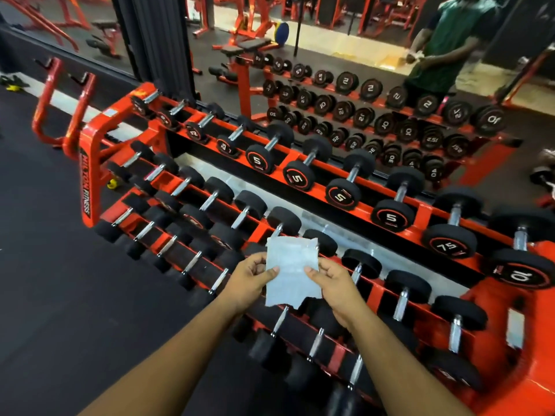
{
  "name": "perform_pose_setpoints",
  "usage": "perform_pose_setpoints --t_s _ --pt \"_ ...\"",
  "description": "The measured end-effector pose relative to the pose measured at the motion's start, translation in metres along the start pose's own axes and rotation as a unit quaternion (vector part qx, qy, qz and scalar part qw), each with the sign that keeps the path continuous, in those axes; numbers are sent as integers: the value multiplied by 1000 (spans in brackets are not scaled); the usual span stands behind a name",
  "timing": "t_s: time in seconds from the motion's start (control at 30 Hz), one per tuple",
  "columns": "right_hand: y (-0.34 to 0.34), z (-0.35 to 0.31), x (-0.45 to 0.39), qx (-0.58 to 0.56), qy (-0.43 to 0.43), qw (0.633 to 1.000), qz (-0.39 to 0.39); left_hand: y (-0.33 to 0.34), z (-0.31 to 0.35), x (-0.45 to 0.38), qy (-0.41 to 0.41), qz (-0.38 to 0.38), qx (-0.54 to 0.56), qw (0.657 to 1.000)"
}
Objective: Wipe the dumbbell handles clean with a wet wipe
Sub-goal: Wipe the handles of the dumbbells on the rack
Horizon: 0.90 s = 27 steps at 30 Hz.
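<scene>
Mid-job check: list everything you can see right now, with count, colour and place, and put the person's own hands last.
wet wipe: one, pale white, held spread out above the rack's middle tier.
dumbbells: many, black heads with chrome handles, on all three tiers; top-tier heads read 5, 7.5, 10.
dumbbell rack: one, orange-red, three tiers, running from upper left to lower right.
mirror: one, behind the rack, reflecting dumbbells and a person in a green top.
gym machines: several, orange-red frames, far left and in the reflection.
floor: black, left of the rack.
left hand: pinches the wipe's left edge.
right hand: pinches the wipe's right edge.
</scene>
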State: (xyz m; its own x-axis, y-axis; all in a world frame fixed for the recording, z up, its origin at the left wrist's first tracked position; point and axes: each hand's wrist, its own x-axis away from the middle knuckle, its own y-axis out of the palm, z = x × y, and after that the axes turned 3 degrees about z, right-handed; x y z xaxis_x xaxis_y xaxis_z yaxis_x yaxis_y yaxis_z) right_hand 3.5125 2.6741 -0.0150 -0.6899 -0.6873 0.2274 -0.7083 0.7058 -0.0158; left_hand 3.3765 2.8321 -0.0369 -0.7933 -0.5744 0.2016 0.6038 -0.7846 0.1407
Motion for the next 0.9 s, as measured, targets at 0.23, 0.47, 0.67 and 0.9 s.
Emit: perform_pose_setpoints --t_s 0.23,0.47,0.67,0.9 --pt "-8 -22 -6 37 16 999 -4 -15 29 -21 -28 -65 -2 997" --pt "-43 -29 -18 89 -32 995 -34 7 36 -47 -53 -84 -35 994" --pt "-78 -8 -53 93 -67 993 -35 34 30 -71 -10 -89 -100 991" --pt "-133 -7 -94 286 -23 949 -131 74 29 -101 18 -107 -216 970"
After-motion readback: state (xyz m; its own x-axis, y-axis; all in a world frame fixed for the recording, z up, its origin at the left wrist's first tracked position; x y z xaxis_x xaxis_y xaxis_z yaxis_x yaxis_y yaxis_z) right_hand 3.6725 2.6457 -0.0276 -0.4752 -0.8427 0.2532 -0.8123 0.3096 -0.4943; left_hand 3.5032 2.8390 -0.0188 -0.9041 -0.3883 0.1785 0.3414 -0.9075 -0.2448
